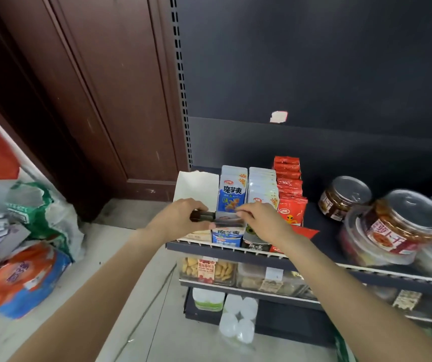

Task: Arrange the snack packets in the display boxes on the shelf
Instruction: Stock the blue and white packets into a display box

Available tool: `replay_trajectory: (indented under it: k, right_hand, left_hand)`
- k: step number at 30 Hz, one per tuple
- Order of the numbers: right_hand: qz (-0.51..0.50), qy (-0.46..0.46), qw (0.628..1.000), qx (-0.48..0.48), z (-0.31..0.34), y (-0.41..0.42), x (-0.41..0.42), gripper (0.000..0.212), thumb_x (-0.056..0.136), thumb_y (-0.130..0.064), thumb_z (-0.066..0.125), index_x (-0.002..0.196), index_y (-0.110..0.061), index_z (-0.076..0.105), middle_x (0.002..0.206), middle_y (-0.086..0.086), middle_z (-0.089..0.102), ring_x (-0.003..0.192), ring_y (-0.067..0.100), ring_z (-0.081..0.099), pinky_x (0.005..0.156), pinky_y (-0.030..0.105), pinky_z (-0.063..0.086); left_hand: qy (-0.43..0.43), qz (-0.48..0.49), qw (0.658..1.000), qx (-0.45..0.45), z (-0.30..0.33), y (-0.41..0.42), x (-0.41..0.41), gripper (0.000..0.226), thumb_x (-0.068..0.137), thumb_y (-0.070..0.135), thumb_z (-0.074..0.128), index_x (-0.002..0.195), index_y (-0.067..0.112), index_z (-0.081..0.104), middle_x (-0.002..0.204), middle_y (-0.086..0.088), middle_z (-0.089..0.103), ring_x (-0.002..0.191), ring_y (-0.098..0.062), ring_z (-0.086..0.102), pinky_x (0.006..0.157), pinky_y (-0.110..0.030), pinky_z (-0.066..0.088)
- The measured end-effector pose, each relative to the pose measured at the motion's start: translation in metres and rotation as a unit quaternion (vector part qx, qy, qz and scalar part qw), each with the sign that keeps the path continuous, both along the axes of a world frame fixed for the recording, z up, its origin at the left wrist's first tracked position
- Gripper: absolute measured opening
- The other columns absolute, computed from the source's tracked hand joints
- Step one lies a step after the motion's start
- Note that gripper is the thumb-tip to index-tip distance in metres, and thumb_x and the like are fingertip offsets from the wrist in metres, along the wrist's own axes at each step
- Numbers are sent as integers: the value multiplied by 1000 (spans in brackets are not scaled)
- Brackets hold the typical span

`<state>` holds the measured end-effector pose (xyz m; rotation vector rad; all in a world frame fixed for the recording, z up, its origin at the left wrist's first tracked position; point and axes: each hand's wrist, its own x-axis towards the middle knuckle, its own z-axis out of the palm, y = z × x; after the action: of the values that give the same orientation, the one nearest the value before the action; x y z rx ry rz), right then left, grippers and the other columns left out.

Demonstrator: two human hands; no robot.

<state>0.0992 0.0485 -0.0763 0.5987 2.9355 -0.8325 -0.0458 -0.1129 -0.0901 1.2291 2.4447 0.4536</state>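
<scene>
Dark metal shelves (235, 249) are seen against a dark back wall, with a brown wooden door (92, 87) to the left. On the top shelf, four cardboard display boxes are lined up side by side. The white box (196, 184) at the far left looks mostly bare inside. Next come the blue box (226, 237) with blue and white snack packets (231, 194), a box of pale packets (262, 186), and red packets (289, 194). The left hand (180, 218) is curled around a small dark packet (201, 215), held just over the white box, beside the blue one. The right hand (264, 220) is bent over the front of the blue box, with fingertips pinching something small; what it is cannot be made out. Round clear jars (405, 226) at the right are blurred and partly cut off.
</scene>
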Motion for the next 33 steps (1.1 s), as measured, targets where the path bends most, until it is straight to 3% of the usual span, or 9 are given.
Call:
replay_trajectory:
  k: [4, 8, 15, 19, 25, 28, 30, 32, 33]
  right_hand:
    - [15, -8, 997, 72, -5, -2, 0, 29, 98, -24, 43, 114, -14, 66, 113, 9, 67, 101, 27, 61, 88, 41, 48]
    - [5, 29, 993, 118, -5, -8, -4, 24, 95, -14, 47, 108, -13, 67, 109, 5, 68, 95, 24, 63, 81, 36, 49]
    - [-79, 134, 987, -31, -7, -2, -5, 7, 86, -14, 65, 87, -13, 72, 90, 0, 71, 80, 10, 61, 78, 29, 51]
    - [-108, 196, 974, -37, 9, 4, -2, 7, 86, -13, 66, 84, -12, 72, 81, -6, 68, 70, -3, 57, 67, 7, 40]
    - [-128, 284, 949, -40, 41, 8, -3, 7, 86, -11, 65, 87, -10, 71, 77, -9, 64, 70, -5, 58, 64, 3, 41]
    - [-146, 334, 927, -89, 58, 10, -3, 7, 87, -9, 63, 84, -10, 69, 77, -9, 65, 70, -1, 60, 67, 8, 46]
    - [-174, 367, 901, -155, 67, 12, -2, 8, 87, -8, 62, 83, -10, 68, 81, 0, 68, 72, 8, 63, 68, 19, 50]
    - [-201, 386, 877, -202, 72, 13, 0, 10, 87, -8, 61, 81, -13, 67, 83, 4, 69, 73, 11, 63, 66, 21, 52]
    - [-211, 390, 872, -206, 72, 15, 2, 11, 88, -9, 61, 80, -15, 67, 83, 2, 69, 75, 11, 64, 68, 22, 52]
  left_hand:
    - [0, -22, 1000, 14, 1, -4, -4, 48, 80, 52, 65, 120, 27, 59, 116, 5, 62, 101, -13, 56, 91, -33, 49]
    - [-13, -11, 999, 35, 1, -11, -7, 44, 86, 50, 58, 120, 24, 61, 118, 4, 62, 104, -13, 56, 91, -31, 48]
    - [-27, -1, 998, 48, -1, -10, -10, 35, 89, 46, 58, 114, 23, 64, 114, 4, 65, 101, -13, 57, 90, -31, 48]
    - [-31, 32, 997, 65, -3, -7, 1, 33, 91, 42, 56, 116, 22, 63, 116, 4, 64, 101, -13, 59, 90, -32, 50]
    - [-85, 78, 981, 156, 16, 11, 2, 30, 96, 24, 51, 125, 15, 57, 113, -3, 63, 104, -17, 58, 86, -23, 42]
    - [-107, 65, 977, 172, 25, 19, -2, 28, 95, 18, 54, 122, 13, 57, 107, -3, 63, 95, -17, 58, 75, -16, 38]
    - [-111, 69, 974, 188, 30, 23, -3, 19, 92, 16, 59, 110, 13, 61, 93, -2, 63, 86, -15, 59, 63, -12, 37]
    - [-114, 92, 967, 209, 37, 24, -6, 4, 89, 14, 62, 92, 16, 60, 76, -1, 62, 69, -6, 59, 54, -9, 36]
    - [-119, 102, 962, 224, 41, 24, -7, 8, 88, 13, 63, 85, 18, 58, 70, 0, 61, 60, 0, 59, 54, -10, 37]
